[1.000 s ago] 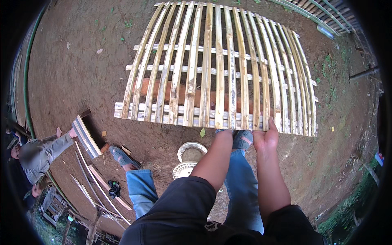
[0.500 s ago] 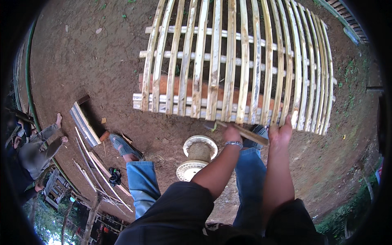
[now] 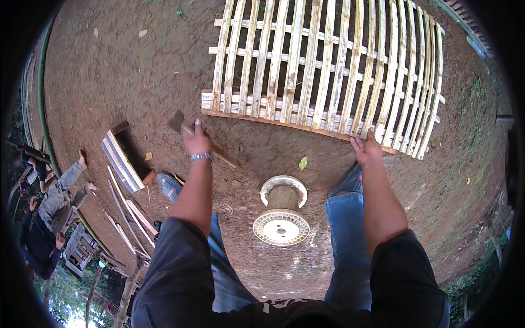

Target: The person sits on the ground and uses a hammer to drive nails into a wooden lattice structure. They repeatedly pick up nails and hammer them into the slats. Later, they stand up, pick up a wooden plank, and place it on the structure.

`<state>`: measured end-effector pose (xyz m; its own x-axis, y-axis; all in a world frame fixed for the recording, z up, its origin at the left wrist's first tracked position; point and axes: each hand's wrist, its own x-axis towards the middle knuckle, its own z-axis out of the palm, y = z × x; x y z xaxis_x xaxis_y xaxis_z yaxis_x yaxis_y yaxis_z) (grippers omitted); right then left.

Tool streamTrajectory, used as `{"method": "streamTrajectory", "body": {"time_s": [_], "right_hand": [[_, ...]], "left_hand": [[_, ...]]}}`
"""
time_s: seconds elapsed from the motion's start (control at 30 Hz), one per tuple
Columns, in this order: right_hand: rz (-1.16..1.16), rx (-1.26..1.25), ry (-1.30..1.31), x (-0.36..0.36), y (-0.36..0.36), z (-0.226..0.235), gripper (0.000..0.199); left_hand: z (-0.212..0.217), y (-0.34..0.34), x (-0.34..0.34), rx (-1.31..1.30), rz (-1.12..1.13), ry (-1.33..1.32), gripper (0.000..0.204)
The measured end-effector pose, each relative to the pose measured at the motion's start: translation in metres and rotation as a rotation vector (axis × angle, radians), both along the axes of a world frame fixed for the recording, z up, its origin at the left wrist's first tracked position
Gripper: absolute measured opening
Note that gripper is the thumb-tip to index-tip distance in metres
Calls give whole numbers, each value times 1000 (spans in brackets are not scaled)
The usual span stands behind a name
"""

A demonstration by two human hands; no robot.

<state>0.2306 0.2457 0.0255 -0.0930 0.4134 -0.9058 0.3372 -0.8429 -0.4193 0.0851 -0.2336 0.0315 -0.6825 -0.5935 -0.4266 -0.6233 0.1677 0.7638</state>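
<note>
My left hand (image 3: 197,141) is closed around the handle of a wooden-handled tool (image 3: 223,155). The tool's dark, flat metal head (image 3: 176,121) sticks out past the thumb side; its exact kind is unclear. Off to the right, my right hand (image 3: 367,148) grips the near edge of a slatted wooden panel (image 3: 288,85). Pale, narrow slats run lengthwise over crosspieces, and a reddish board (image 3: 311,129) shows along the near edge. My left hand is apart from the panel, over bare soil.
Between my feet is a pale cable spool (image 3: 281,226). A small wooden box frame (image 3: 123,158) lies to the left, with loose wood strips (image 3: 134,210) nearby. Another person (image 3: 49,213) sits at far left beyond a green hose (image 3: 44,109). A leaf (image 3: 303,163) lies by the panel.
My left hand has moved left, away from the panel's near edge, with the tool. That edge now sits farther from me, its reddish board along the front. My right hand still holds it.
</note>
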Motion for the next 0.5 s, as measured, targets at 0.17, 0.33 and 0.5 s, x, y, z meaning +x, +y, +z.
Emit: {"method": "streamTrajectory", "body": {"time_s": [0.17,0.33,0.5], "right_hand": [[135,39,-68,-3,0,1,48],[189,59,-122,11,0,3,47],[332,63,-248,15,-8,15,52]], "left_hand": [[-28,-30,-49,-265,-369,26,31],[-10,9,-64,-367,-486,-9,34],[-3,20,-65,-430,-459,-125,34]]}}
